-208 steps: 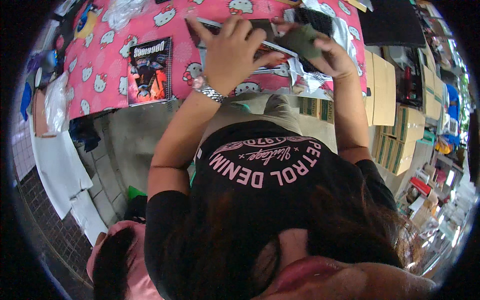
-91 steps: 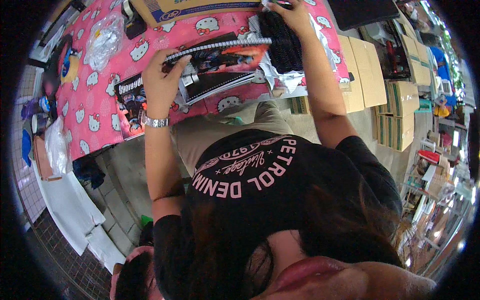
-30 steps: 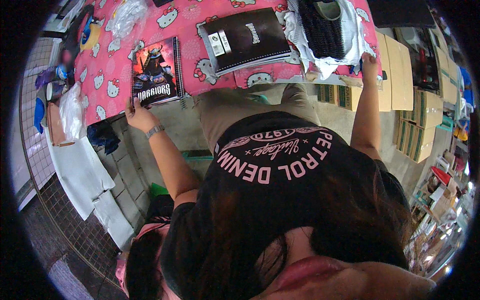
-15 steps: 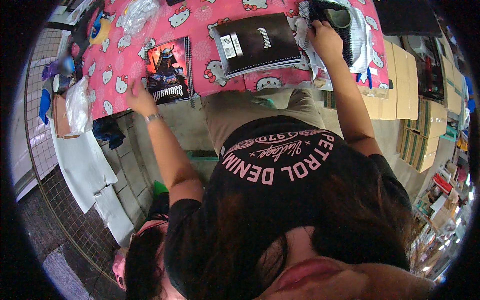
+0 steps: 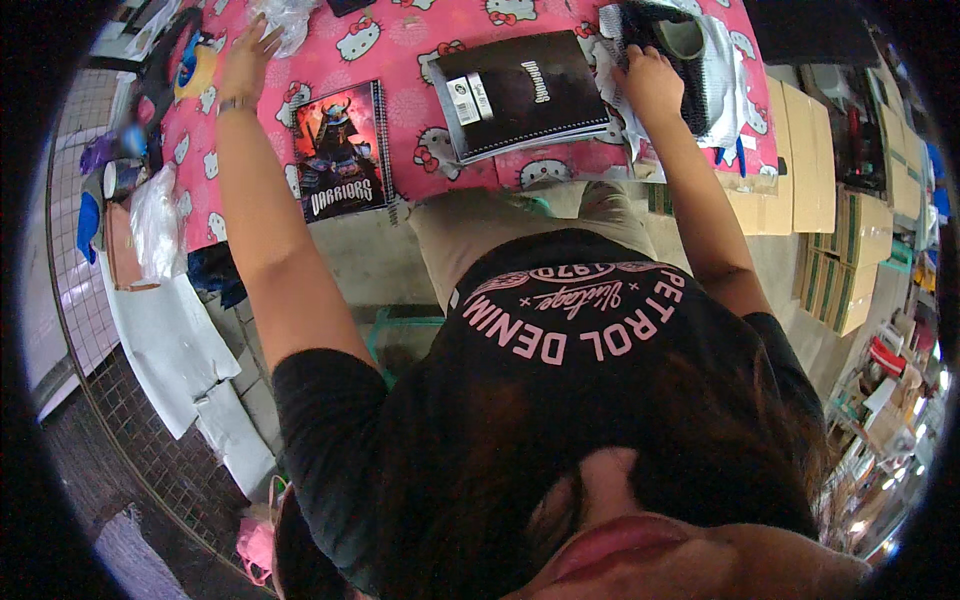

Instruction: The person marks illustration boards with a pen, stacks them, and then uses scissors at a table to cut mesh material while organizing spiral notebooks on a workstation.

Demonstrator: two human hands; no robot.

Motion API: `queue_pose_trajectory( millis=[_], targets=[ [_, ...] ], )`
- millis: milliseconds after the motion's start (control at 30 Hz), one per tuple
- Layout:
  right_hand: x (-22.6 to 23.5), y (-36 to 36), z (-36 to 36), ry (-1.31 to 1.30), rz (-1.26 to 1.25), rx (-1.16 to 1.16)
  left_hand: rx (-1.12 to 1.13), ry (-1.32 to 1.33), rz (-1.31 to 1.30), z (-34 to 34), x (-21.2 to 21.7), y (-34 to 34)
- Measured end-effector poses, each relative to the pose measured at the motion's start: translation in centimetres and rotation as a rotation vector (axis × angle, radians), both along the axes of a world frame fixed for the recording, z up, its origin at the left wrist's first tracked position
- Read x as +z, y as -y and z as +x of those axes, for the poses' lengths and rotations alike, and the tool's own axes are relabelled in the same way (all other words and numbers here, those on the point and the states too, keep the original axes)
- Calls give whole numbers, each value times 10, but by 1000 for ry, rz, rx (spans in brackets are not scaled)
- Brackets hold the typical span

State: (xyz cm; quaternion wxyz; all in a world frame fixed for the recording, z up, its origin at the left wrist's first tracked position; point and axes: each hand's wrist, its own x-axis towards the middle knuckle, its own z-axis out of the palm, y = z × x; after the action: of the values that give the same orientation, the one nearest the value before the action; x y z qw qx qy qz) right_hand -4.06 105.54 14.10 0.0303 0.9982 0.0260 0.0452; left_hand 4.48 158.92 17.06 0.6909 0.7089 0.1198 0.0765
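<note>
Evidently, in the head view, the left hand (image 5: 256,52) is stretched to the far left of the tabletop (image 5: 411,95), its fingers spread and seemingly holding nothing, just beside a crumpled clear plastic bag (image 5: 293,24); whether they touch it I cannot tell. The right hand (image 5: 655,84) rests at black mesh (image 5: 695,90) and white paper (image 5: 722,105), near a greenish roll (image 5: 683,40). Its fingers are bent, but whether they grip anything is not clear.

Between the arms lie two sets of notebooks: a red-and-black notebook (image 5: 342,150) at the front edge, and a small stack topped by a black notebook (image 5: 525,95), lying flat beside the paper.

The front notebook looks most at risk: with its lower end right at the edge, a brush from the left forearm could tip it off. Dragging the mesh or paper sideways might shove the stack askew, and its glossy-looking covers could slide apart. The thin plastic could snag or trail across the notebooks if pulled carelessly.
</note>
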Motion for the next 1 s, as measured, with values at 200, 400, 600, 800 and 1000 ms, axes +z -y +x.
queue_pose_trajectory(
  millis=[200, 400, 600, 800, 1000],
  targets=[
    [-10, 3, 10, 25, 30, -55, 34, -190, 804, -142, -28, 13],
    [-7, 18, 14, 321, 247, 15, -23, -188, 974, -190, -75, 41],
    [16, 42, 1, 491, 631, 140, -56, -223, 1034, -179, -85, 29],
    [35, 58, -49, 65, 1467, -100, 90, -130, 1058, -183, -84, 37],
    [47, 29, -81, 62, 1594, 157, -424, 594, 1059, -173, 7, 284]
  ],
)
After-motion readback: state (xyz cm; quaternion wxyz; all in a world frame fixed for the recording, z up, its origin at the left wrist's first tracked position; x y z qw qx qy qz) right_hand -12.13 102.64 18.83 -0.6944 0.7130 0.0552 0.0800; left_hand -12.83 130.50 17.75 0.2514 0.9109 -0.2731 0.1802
